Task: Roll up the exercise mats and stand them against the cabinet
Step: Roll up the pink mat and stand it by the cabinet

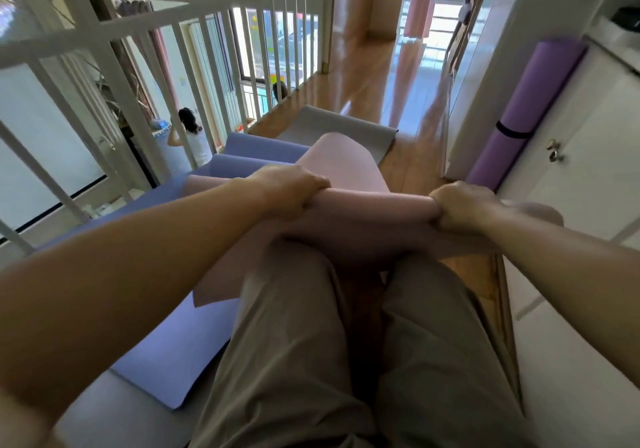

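A pink mat is lifted off the floor in front of my legs, its near end curled into a thin roll. My left hand grips the roll's left part from above. My right hand grips its right end, fingers curled round it. The rest of the pink mat arches up behind the roll and sags below it. A blue-violet mat lies flat on the floor to the left. A grey mat lies further ahead. A purple mat, rolled and strapped, stands against the white cabinet at right.
A white railing runs along the left, open to a lower floor where a person stands. Wooden floor stretches ahead toward a bright doorway. My trouser legs fill the lower middle. A cabinet door key sticks out at right.
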`<state>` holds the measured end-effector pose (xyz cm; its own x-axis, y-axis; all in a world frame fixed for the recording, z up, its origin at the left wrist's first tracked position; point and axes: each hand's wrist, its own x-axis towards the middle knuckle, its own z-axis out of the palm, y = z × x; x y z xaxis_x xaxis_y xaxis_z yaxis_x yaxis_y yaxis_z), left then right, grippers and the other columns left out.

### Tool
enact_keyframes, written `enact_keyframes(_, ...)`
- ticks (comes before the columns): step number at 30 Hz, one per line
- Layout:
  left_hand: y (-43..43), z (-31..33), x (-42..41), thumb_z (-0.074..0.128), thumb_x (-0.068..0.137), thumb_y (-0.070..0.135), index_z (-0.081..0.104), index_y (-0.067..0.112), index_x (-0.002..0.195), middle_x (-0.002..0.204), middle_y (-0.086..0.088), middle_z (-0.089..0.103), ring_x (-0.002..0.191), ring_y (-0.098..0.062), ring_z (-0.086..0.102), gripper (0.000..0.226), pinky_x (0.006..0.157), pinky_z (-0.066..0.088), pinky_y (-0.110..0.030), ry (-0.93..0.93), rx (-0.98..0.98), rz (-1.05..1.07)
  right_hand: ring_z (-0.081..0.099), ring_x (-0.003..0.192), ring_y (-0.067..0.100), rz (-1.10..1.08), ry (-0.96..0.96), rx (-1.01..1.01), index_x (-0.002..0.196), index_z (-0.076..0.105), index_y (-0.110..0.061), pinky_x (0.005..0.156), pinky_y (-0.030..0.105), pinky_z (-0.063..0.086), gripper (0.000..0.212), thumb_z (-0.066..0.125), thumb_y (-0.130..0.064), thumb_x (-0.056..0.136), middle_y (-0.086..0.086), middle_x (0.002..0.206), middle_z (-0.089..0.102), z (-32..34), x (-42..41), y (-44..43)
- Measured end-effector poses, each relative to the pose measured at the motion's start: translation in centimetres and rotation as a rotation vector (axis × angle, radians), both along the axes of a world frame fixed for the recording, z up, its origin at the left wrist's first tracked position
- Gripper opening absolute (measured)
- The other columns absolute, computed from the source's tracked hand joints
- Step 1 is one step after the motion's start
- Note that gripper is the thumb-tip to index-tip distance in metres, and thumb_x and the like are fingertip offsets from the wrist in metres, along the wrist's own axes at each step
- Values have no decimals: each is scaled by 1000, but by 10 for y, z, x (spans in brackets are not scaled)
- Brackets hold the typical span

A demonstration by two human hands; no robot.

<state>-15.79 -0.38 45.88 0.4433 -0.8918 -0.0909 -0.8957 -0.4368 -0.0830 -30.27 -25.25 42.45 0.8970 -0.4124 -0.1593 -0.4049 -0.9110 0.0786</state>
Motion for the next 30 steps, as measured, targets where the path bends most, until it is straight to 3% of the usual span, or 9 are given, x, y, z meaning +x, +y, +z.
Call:
enact_keyframes(6,11,14,28,55,90,11,48,16,132,121,-15,60,95,-40,63,43,80,51,-50,-612,-480,57,60,80,40,53,-823,-301,99,56,-4,72,46,46,18,53,-4,81,19,91,60,57,27,8)
enact_keyframes(9,17,20,19,55,90,20,30,20,146,140,-14,46,116,-41,53,61,97,37,-56,-584,-388,160,60,77,40,145,-949,-339,96,58,-3,70,47,47,17,57,-4,79,20,88,61,69,19,17)
enact_keyframes(11,18,19,-1,56,87,34,19,23,149,142,-11,44,121,-36,51,73,104,31,-57,-445,-268,194,61,73,37,243,-872,-316,93,59,-4,67,44,49,14,61,-4,79,18,85,62,62,6,29)
enact_keyframes(13,17,13,-27,64,80,47,26,24,146,130,-3,54,110,-25,56,80,99,42,-46,-160,-220,117,63,77,33,358,-634,-263,96,60,-8,67,38,48,17,63,-9,80,12,91,65,49,-11,49)
enact_keyframes(15,18,1,-53,71,75,48,41,23,134,114,7,58,96,-15,56,71,86,47,-34,118,-65,41,64,86,25,480,-348,-224,103,61,-17,74,37,49,22,67,-19,81,1,98,66,40,-24,66)
enact_keyframes(18,17,-15,-71,72,75,35,56,21,114,103,2,62,89,-16,57,45,83,48,-35,315,85,-14,61,84,14,497,3,-138,104,62,-27,77,31,50,23,68,-29,82,-10,92,63,39,-36,79)
enact_keyframes(21,13,-11,-74,70,78,32,60,20,113,107,0,59,93,-18,55,38,87,46,-37,337,130,-12,60,85,15,375,177,11,111,65,-24,76,27,47,31,69,-26,80,-5,92,64,34,-42,82)
enact_keyframes(25,9,-11,-85,68,80,51,52,21,130,120,-3,46,103,-19,48,60,82,39,-29,149,217,-63,54,84,16,315,302,115,114,65,-18,74,24,40,39,75,-28,78,-3,92,59,21,-47,89)
enact_keyframes(30,12,-33,-105,63,84,54,49,20,126,116,-1,52,104,-19,54,56,75,45,-33,-51,-29,-201,53,92,15,245,332,199,122,56,-13,77,24,40,63,76,-48,74,0,106,58,7,-64,87)
